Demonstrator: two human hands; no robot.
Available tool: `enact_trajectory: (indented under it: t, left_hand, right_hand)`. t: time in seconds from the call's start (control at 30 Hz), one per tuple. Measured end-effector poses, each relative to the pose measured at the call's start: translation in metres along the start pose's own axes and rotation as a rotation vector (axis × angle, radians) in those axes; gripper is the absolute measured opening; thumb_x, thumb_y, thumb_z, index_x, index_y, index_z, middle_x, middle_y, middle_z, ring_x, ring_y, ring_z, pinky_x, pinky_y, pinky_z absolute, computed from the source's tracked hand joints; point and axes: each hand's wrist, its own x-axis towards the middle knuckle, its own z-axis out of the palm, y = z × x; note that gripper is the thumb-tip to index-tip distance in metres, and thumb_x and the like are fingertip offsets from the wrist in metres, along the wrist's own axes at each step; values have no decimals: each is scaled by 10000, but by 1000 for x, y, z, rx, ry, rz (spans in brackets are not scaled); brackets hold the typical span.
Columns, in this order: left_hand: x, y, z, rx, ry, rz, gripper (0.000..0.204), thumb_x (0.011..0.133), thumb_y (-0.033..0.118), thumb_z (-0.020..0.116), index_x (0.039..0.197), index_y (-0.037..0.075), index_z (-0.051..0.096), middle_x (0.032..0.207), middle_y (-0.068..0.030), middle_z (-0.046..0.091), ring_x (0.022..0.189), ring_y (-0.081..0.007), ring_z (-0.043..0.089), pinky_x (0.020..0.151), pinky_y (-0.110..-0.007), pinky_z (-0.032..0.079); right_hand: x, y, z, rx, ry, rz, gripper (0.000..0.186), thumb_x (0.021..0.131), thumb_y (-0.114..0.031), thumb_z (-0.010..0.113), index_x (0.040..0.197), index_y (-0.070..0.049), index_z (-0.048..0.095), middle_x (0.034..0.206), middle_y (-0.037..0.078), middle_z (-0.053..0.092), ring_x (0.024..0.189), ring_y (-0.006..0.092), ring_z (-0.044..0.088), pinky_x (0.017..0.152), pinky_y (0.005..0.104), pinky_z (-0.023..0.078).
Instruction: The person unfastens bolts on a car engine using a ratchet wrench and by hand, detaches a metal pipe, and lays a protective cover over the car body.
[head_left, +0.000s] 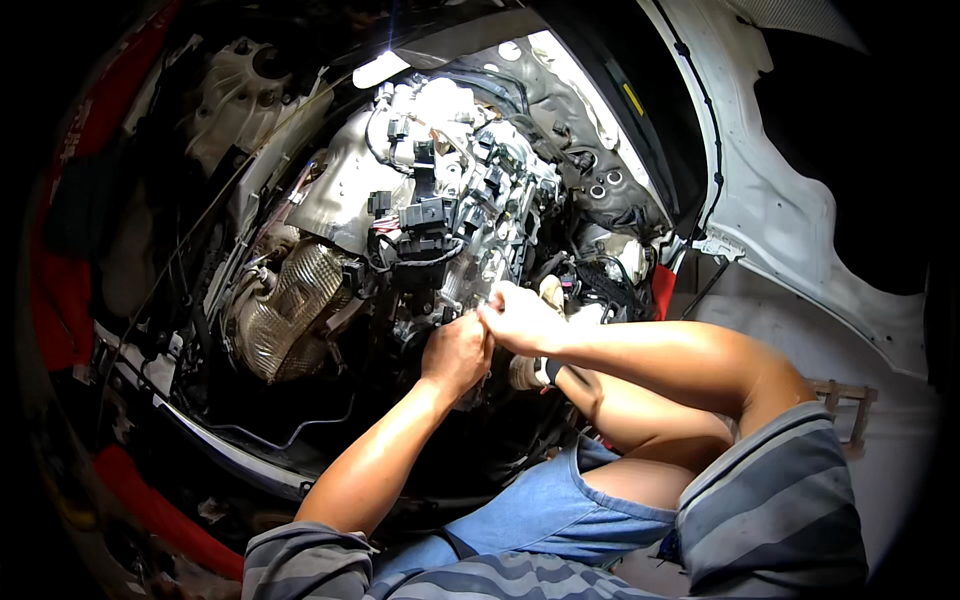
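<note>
Engine point(500, 190) is what I have at the middle of my view, set in an open car bay, its near end right at both hands. On the left hand point(458, 352), I see the fingers curled in close to the palm; on the right hand point(520, 318), they are bent, the thumb and forefinger drawn nearly together. The fingertips of the two hands meet, and I cannot tell whether anything small is pinched between them.

Just beyond them I make out black connectors point(428, 215) and a looped black cable point(425, 264), with a dimpled silver heat shield point(305, 290) to the left. The right forearm point(650, 345) crosses above a bent leg point(640, 415), and together they block my view of what lies below.

A bright white lamp point(380, 68) lights the engine from the far side. To the right I see a white body panel point(770, 200) and, past it, pale grey floor point(895, 490).
</note>
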Motion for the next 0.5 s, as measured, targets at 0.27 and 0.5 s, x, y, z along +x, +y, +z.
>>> enact_trajectory:
  t: [0.27, 0.5]
  left_hand:
    - [1, -4, 3, -5, 68, 68, 164, 883, 122, 610, 1035, 62, 629, 927, -169, 674, 842, -366, 670, 723, -450, 543]
    - [0, -5, 7, -22, 100, 96, 161, 869, 88, 615, 1028, 69, 628, 908, -178, 652, 816, -386, 662, 712, -457, 536]
  right_hand:
    - [1, -26, -21, -66, 138, 100, 267, 886, -293, 586, 850, -28, 592, 671, 207, 640, 721, 391, 669, 686, 473, 527]
    - [-7, -9, -3, 420, -95, 240, 349, 929, -343, 606, 768, -33, 599, 610, 134, 598, 471, 247, 590, 452, 369, 468]
